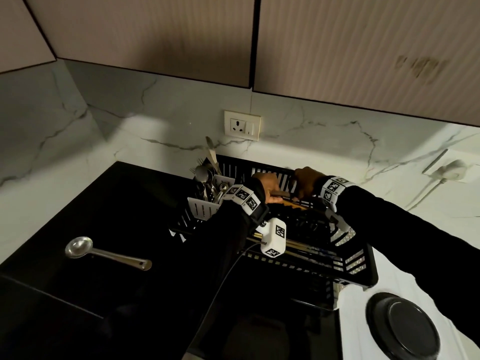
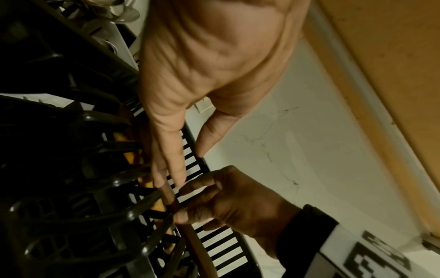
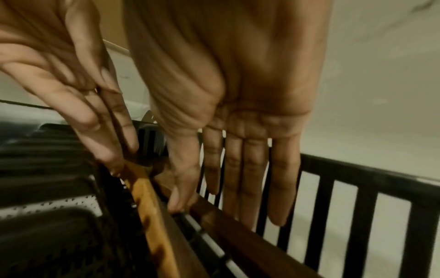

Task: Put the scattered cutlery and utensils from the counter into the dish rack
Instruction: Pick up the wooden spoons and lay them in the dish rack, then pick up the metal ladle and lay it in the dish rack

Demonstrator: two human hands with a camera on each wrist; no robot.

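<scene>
Hands meet over the far edge of the black dish rack (image 1: 348,266) in the head view, the left hand (image 1: 267,187) and right hand (image 1: 307,181) close together above a dark wooden utensil (image 1: 281,194) and a lighter orange-brown one (image 1: 296,205) lying inside. The rack sits at the counter's (image 1: 78,209) back right corner against the marble wall, probably so loading stays within easy reach. A white cutlery holder (image 1: 202,210) at the rack's left end already stands full of spoons and forks. One steel ladle (image 1: 104,253) lies alone on the counter, well apart to the left, so the job looks nearly done.

From the left wrist, the left hand (image 2: 202,65) has its fingers (image 2: 171,159) extended downward, tips resting on the dark utensil (image 2: 171,199) beside the rack's prongs, seemingly steadying it. The right hand (image 2: 228,199) pinches that same shaft between thumb and fingers, likely guiding it along the rack's slotted back wall (image 2: 214,242).

From the right wrist, the right hand (image 3: 238,94) shows four fingers straight against the slotted wall while the thumb (image 3: 183,180) presses the dark utensil (image 3: 233,229). The left hand's fingertips (image 3: 112,154) touch the orange-brown utensil (image 3: 150,203) alongside, apparently nudging both pieces to lie parallel.
</scene>
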